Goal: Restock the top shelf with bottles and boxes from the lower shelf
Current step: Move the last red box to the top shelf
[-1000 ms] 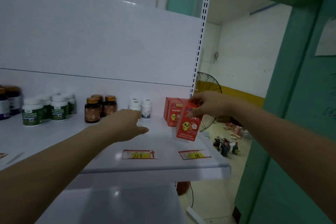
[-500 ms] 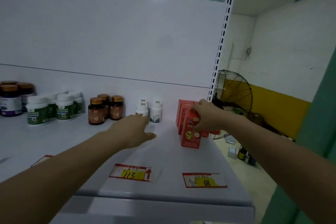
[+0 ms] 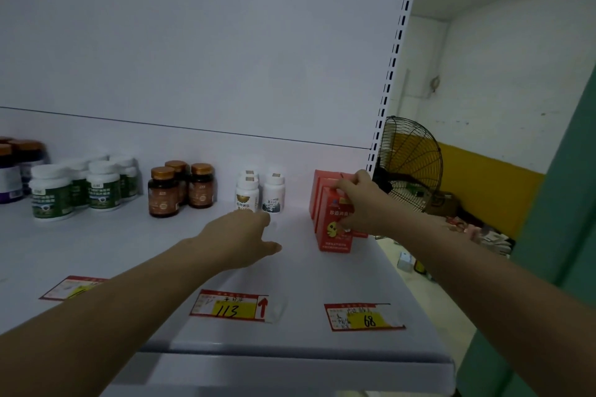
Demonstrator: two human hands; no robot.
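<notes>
A red box (image 3: 332, 229) with a yellow cartoon stands upright on the white top shelf (image 3: 161, 255), in front of other red boxes (image 3: 319, 184) at the right end. My right hand (image 3: 361, 203) holds the front box, fingers on its top and thumb on its face. Over the shelf floats my left hand (image 3: 242, 238), fingers relaxed and holding nothing, just in front of three white bottles (image 3: 261, 192). To their left stand three brown bottles (image 3: 179, 187) with gold caps, then several green-labelled white bottles (image 3: 77, 185).
Dark purple-labelled bottles (image 3: 14, 167) sit at the far left. Price tags 113 (image 3: 230, 306) and 68 (image 3: 362, 317) lie on the shelf's front strip. A perforated upright (image 3: 392, 74) bounds the shelf on the right. Beyond it stand a black fan (image 3: 409, 164) and floor clutter.
My right hand carried the red box further back and set it down in front of the other red boxes. The view moved closer. My left hand stayed near the white bottles.
</notes>
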